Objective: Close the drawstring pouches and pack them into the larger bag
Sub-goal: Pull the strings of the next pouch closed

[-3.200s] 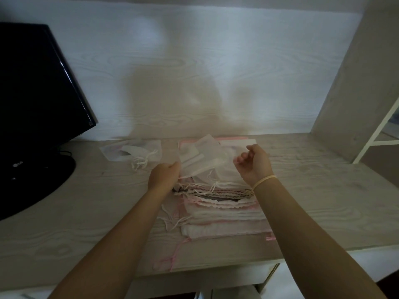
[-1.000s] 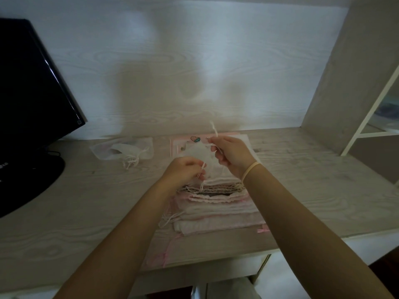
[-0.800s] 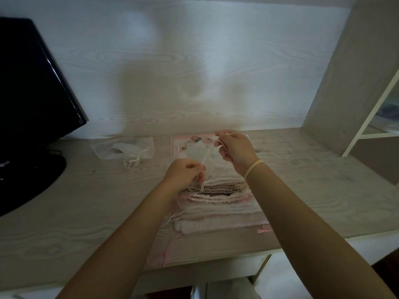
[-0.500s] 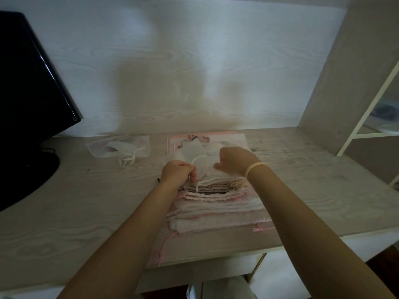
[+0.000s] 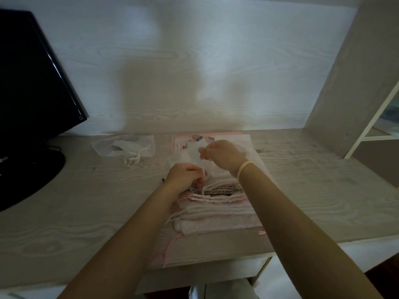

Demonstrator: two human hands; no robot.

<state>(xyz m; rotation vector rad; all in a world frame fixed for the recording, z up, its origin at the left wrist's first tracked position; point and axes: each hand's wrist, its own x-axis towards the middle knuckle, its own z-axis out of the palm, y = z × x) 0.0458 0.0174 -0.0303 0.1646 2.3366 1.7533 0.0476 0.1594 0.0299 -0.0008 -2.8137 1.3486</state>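
Observation:
A small sheer white drawstring pouch (image 5: 194,157) is held just above a stack of white and pink pouches (image 5: 216,210) in the middle of the desk. My left hand (image 5: 185,176) pinches the pouch's white drawstring at its near end. My right hand (image 5: 222,155) grips the pouch's far part with curled fingers. A larger sheer white bag (image 5: 123,145) lies flat at the back left, with a closed pouch and its cords inside or on it. Under the stack lies a pink printed bag (image 5: 216,137).
A black monitor (image 5: 32,87) on its round stand fills the left side. A grey side panel (image 5: 354,78) and a white frame (image 5: 373,124) bound the desk on the right. The desk's front edge (image 5: 64,277) runs close to me. Pink cords trail off the stack toward that edge.
Both hands have come down toward the stack with the small pouch. The right hand moved from the raised cord to the pouch's far part, while the left kept its pinch.

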